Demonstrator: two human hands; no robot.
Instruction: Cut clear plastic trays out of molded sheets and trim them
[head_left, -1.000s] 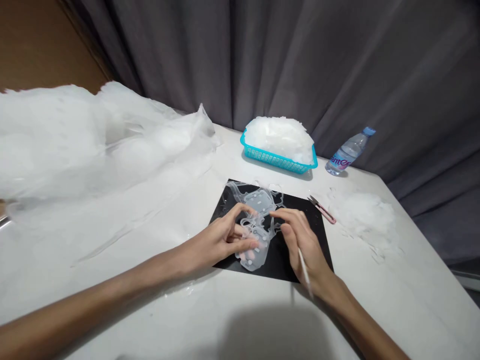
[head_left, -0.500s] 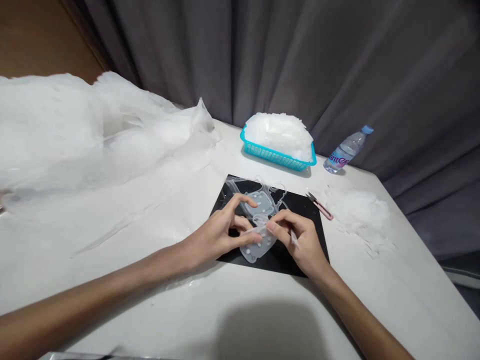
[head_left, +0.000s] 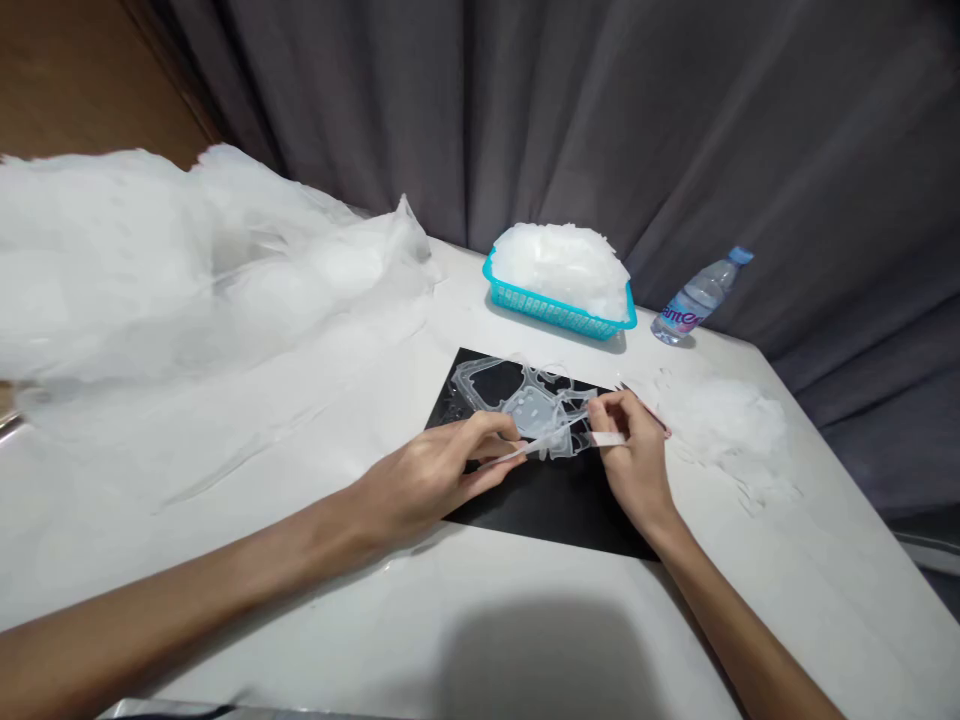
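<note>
My left hand [head_left: 431, 470] pinches a thin translucent flexible piece [head_left: 538, 443] by its near end, between thumb and fingers. Seen nearly edge-on, it stretches across to the right. The fingers of my right hand [head_left: 634, 455] are closed on the strip-like edging [head_left: 576, 418] of that piece, and a pale strip end [head_left: 609, 439] sticks out by the palm. Behind them, another translucent piece [head_left: 531, 408] with small dots lies amid loose, frame-like edging [head_left: 469, 375] on a black mat [head_left: 547, 515]. Both hands are over this mat.
Pink-handled snips [head_left: 654, 412] lie partly behind my right hand. Right of them is a heap of whitish scraps [head_left: 739, 430]. A blue basket [head_left: 555, 312] full of white pieces and a water bottle [head_left: 694, 305] stand behind. Piled translucent sheets [head_left: 150, 270] cover the left.
My right hand has moved right and slightly away from my left, drawing the edging out. The held piece has turned from face-up to nearly edge-on in my left fingers, which have closed together.
</note>
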